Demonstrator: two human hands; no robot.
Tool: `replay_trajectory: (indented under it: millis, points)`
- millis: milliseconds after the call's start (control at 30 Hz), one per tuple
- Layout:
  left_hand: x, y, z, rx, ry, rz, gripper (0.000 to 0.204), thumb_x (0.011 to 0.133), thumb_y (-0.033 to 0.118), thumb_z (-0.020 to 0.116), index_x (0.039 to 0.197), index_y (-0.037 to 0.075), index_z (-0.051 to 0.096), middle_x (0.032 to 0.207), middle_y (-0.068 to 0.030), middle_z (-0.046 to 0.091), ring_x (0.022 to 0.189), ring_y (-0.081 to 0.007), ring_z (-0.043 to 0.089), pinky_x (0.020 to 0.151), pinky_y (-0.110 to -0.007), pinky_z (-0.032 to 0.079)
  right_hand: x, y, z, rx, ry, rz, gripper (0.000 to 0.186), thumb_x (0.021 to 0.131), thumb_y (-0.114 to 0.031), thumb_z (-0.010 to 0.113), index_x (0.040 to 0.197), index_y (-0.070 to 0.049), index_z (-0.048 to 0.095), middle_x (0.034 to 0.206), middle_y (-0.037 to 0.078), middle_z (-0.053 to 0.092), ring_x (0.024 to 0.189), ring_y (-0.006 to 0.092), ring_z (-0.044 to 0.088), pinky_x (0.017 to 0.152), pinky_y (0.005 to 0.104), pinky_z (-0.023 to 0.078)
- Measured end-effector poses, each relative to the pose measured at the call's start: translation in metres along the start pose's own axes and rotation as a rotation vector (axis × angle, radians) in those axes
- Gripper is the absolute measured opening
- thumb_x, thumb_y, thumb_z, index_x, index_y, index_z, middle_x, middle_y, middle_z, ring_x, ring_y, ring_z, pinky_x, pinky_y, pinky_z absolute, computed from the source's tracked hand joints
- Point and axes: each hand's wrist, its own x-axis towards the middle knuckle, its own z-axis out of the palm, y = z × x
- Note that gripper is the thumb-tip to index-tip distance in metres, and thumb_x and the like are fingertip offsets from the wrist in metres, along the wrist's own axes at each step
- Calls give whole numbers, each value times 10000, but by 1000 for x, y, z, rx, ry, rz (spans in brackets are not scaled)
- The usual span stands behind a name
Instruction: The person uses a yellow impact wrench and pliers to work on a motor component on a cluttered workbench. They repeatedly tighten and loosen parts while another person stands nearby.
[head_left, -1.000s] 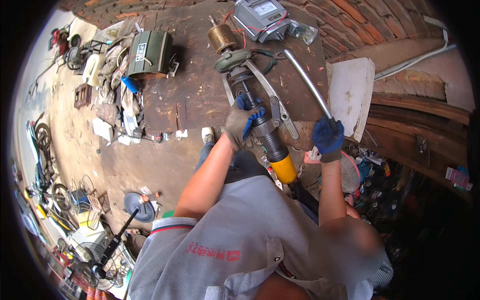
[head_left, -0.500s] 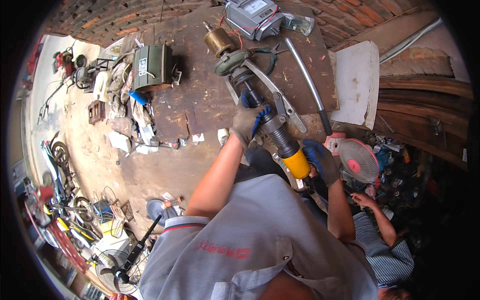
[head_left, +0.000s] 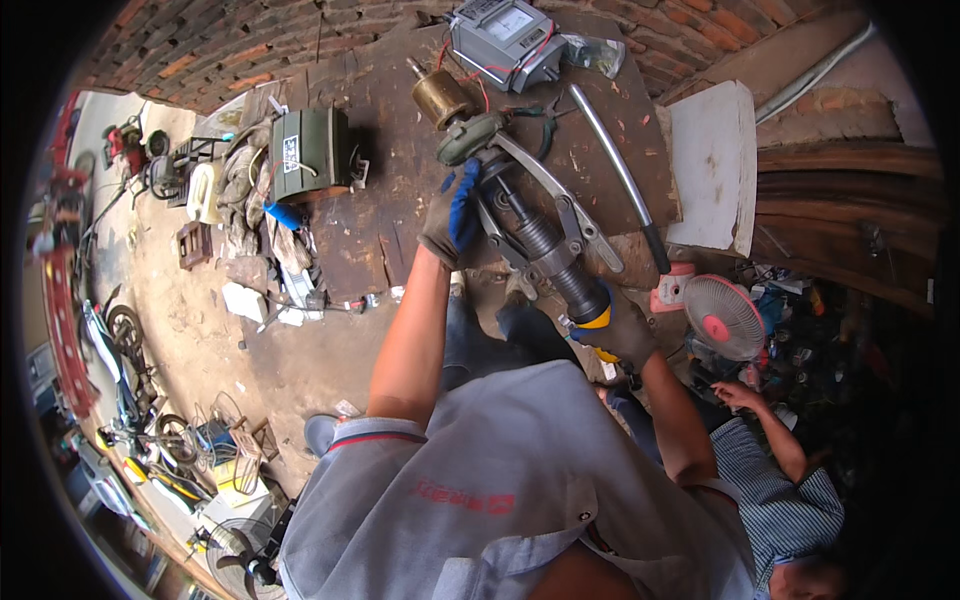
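Wooden and scarred, the workbench fills the upper middle of the frame, and on it I see the work in hand: a hydraulic puller lying slantwise from the upper centre down toward the middle right, its steel arms hooked round a greenish disc on a small motor rotor. A long steel handle lies loose just right of it. My left hand, gloved in grey and blue, has its fingers wrapped round the puller's front end near the arms. My right hand, in a dark glove, is closed on the yellow rear end. I judge this the seating step: arms set, tool steadied. Next calls for keeping it square to the shaft while pressure builds.
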Motion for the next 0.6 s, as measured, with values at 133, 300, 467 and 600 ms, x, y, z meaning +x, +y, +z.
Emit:
replay_trajectory:
  millis: [133,300,467,600]
  points:
    - [16,3,-11,-247,-220,-172,491,973,347,609,1383,92,516,1326,-92,601,1190,-260,581,1048,-443,456,1,-7,-7,94,-54,33,936,640,-282,905,1406,-30,430,1238,156,641,1123,256,637,960,387,495]
    - [26,10,-22,-328,-302,-302,538,965,300,620,1433,87,462,1378,-111,562,1263,-286,538,1107,-458,407,0,4,3,221,-43,4,865,643,-295,903,1352,-33,480,1172,127,664,1063,226,649,935,374,501]
    - [30,15,-27,-286,-299,-351,566,973,306,606,1444,43,434,1408,-167,530,1307,-348,500,1148,-495,361,-2,-7,6,241,-76,4,839,641,-273,910,1330,-42,492,1162,113,664,1048,213,647,932,373,503]
    - [27,11,-27,-332,-343,-297,563,972,315,613,1416,7,453,1368,-206,556,1258,-356,544,1100,-493,431,-2,-8,9,312,-103,5,825,646,-244,910,1327,-40,491,1158,110,664,1046,203,643,937,365,503]
